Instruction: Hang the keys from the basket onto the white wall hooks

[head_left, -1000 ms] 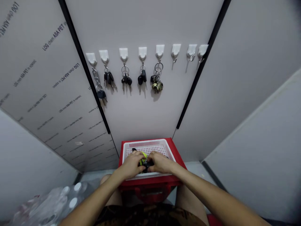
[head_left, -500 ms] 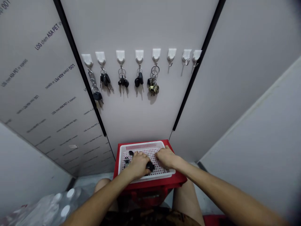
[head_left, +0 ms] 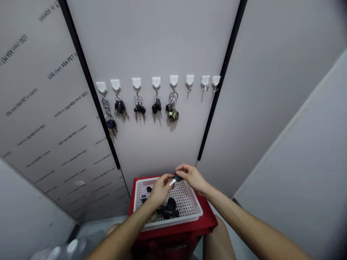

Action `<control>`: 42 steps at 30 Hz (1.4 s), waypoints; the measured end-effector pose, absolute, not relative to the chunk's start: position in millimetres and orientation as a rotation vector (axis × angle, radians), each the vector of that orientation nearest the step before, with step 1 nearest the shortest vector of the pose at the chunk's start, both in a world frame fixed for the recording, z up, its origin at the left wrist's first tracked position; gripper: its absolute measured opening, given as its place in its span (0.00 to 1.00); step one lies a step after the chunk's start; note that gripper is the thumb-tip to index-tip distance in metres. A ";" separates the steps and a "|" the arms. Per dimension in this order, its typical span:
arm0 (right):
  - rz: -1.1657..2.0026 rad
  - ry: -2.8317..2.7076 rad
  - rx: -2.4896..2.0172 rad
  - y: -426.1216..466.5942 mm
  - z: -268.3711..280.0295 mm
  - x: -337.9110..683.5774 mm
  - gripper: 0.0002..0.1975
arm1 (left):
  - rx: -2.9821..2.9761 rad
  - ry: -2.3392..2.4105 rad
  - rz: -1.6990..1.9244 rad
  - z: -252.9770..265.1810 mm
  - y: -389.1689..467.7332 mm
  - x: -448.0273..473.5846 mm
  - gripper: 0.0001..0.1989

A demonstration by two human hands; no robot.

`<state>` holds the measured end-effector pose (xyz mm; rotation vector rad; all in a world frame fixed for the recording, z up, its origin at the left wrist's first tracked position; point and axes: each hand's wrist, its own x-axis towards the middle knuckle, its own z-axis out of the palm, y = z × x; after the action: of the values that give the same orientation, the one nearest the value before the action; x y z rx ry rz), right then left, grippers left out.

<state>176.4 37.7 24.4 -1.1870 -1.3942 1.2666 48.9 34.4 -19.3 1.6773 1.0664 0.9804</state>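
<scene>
Above the right part of a white plastic basket (head_left: 187,204), my right hand (head_left: 193,179) pinches a key (head_left: 177,177) by its black head. The bare metal blade slants down to the left. My left hand (head_left: 159,190) meets it from the other side, its thumb and fingertips closed at the key. Whether a ring joins the key to anything is too small to tell. Below my hands, more black-headed keys (head_left: 171,204) lie in the basket near a black tag (head_left: 169,212) with pale numbers. Other small dark items sit at its left side, partly behind my left arm.
White hooks run in a row along the wall; bunches of keys (head_left: 139,107) hang from the left ones. A hook (head_left: 189,82) to their right carries nothing. The basket rests on a red stool-like surface (head_left: 208,218). White-capped bottles (head_left: 72,246) stand at lower left.
Both hands have risen out of the basket and come together, now with a key between them. The view has tilted up, so the hooks appear lower.
</scene>
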 end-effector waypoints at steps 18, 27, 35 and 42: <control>1.344 -1.513 -1.065 10.9 49.7 177.8 0.15 | 1.888 1.143 1.080 51.9 12.1 46.8 0.07; 1.168 -1.559 -1.027 -29.1 85.7 184.9 0.12 | 2.055 1.189 1.167 93.1 -20.6 53.3 0.07; 1.234 -1.511 -0.982 -58.5 96.8 171.2 0.12 | 2.167 1.110 1.118 109.2 -46.8 38.8 0.05; 0.998 -1.686 -1.036 -60.7 110.7 160.3 0.06 | 2.072 1.132 1.062 117.7 -52.7 17.3 0.04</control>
<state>160.3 -60.7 110.7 -1.0356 -1.6856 0.9979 17.3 -52.7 117.7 2.0725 1.1325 1.0624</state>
